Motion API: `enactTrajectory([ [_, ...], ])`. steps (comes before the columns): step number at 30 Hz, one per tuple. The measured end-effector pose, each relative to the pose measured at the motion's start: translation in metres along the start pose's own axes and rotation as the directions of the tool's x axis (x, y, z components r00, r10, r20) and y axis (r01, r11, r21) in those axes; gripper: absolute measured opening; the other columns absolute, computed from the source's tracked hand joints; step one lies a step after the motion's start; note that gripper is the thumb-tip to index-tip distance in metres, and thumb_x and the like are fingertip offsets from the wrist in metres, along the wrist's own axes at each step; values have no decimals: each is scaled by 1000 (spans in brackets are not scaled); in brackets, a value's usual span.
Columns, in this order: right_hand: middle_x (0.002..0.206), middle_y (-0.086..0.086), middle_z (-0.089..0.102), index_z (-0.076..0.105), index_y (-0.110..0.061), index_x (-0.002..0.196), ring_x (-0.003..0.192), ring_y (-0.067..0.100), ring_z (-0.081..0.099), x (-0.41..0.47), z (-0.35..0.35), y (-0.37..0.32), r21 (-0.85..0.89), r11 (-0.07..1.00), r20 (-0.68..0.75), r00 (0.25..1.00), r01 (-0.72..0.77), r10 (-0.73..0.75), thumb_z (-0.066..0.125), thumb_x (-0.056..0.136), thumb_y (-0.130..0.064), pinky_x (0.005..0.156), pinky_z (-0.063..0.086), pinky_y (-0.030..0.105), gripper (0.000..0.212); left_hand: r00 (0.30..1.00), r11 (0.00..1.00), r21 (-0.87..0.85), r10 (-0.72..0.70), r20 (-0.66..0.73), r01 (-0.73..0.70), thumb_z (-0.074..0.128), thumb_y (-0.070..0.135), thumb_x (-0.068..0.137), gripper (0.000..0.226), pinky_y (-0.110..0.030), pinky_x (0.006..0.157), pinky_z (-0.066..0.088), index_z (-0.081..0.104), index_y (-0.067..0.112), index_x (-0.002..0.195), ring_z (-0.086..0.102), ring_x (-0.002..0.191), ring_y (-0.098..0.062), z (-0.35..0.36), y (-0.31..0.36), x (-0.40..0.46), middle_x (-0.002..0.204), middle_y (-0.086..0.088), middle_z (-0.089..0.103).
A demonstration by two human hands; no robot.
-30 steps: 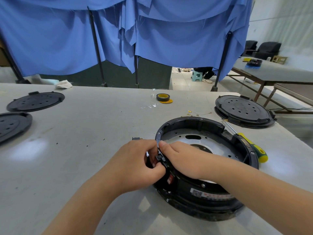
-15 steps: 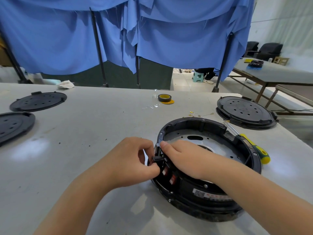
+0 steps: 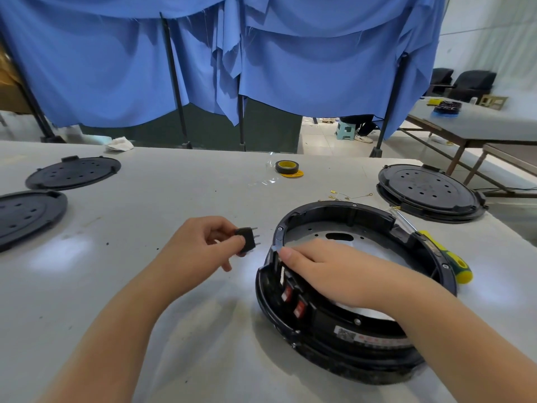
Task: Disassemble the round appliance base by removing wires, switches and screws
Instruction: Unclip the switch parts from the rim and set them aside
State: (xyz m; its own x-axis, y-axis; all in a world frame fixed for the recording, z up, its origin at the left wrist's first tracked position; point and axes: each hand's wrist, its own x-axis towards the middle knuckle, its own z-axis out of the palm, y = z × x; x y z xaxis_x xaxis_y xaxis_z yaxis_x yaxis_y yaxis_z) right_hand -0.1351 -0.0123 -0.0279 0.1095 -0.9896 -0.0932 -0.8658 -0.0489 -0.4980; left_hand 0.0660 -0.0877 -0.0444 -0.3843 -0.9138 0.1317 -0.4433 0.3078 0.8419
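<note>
Head view: left hand (image 3: 200,245) pinches a small black switch (image 3: 246,240), metal prongs out, just left of the round base (image 3: 348,338); right hand (image 3: 328,271) lies flat, unclenched, on that glossy black plastic ring's rim.

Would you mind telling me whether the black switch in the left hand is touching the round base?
Apart. The head view shows the black switch pinched in the left hand, with bare table visible between it and the round base.
</note>
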Motion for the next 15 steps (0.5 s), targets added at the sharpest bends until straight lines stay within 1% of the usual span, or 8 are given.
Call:
enactTrajectory([
  [2, 72, 1, 56, 49, -13, 75, 71, 18, 56, 1, -2, 2, 7, 1000, 11, 1000, 2, -2, 28, 94, -59, 78, 47, 40, 54, 994, 998, 42, -44, -104, 49, 64, 28, 83, 9, -26, 59, 44, 68, 26, 75, 64, 57, -9, 2, -14, 7, 72, 8, 73],
  [4, 69, -1, 50, 47, -12, 75, 67, 17, 51, 2, -3, 4, 15, 1000, 25, 1000, 1, -1, 30, 93, -60, 78, 48, 43, 54, 979, 992, 74, -87, -185, 102, 63, 28, 84, 10, -25, 57, 45, 68, 26, 75, 61, 62, -13, 5, -26, 13, 72, 6, 71],
  [7, 69, -2, 47, 46, -12, 74, 66, 16, 48, 3, -3, 5, 36, 999, 38, 999, 0, -1, 31, 93, -61, 80, 47, 46, 54, 963, 978, 140, -118, -243, 156, 61, 28, 87, 13, -24, 58, 41, 68, 23, 77, 58, 68, -12, 12, -39, 20, 77, 6, 68],
  [9, 69, -1, 47, 46, -12, 74, 67, 16, 48, 3, -2, 6, 47, 999, 40, 999, -2, 0, 31, 92, -62, 81, 47, 47, 55, 956, 971, 167, -124, -265, 172, 58, 27, 89, 14, -23, 60, 39, 70, 21, 86, 56, 71, -10, 15, -44, 23, 83, 5, 67],
  [10, 69, -1, 47, 46, -12, 74, 67, 16, 48, 3, -2, 7, 49, 999, 41, 999, -2, 0, 30, 91, -63, 81, 47, 47, 56, 952, 970, 172, -121, -281, 174, 58, 27, 90, 15, -24, 62, 39, 71, 20, 93, 56, 74, -12, 16, -46, 25, 85, 5, 66],
  [12, 69, -2, 47, 45, -12, 75, 67, 16, 48, 3, -1, 7, 51, 999, 42, 999, -1, -1, 30, 90, -65, 80, 47, 47, 57, 941, 966, 185, -113, -320, 178, 58, 29, 90, 22, -27, 70, 40, 67, 19, 108, 56, 80, -16, 18, -48, 26, 84, 8, 62],
  [13, 69, -2, 47, 46, -12, 75, 67, 16, 49, 3, -1, 7, 51, 999, 42, 999, 0, -2, 30, 89, -66, 81, 47, 48, 58, 936, 964, 198, -105, -336, 179, 58, 30, 90, 26, -28, 73, 40, 64, 19, 112, 56, 81, -15, 18, -49, 26, 82, 10, 60],
  [15, 69, -2, 48, 46, -12, 75, 67, 16, 49, 3, -1, 7, 50, 999, 42, 999, 0, -2, 30, 89, -66, 81, 47, 48, 58, 932, 957, 232, -81, -353, 171, 59, 34, 89, 30, -30, 74, 40, 60, 20, 115, 55, 78, -12, 20, -49, 25, 81, 12, 59],
])
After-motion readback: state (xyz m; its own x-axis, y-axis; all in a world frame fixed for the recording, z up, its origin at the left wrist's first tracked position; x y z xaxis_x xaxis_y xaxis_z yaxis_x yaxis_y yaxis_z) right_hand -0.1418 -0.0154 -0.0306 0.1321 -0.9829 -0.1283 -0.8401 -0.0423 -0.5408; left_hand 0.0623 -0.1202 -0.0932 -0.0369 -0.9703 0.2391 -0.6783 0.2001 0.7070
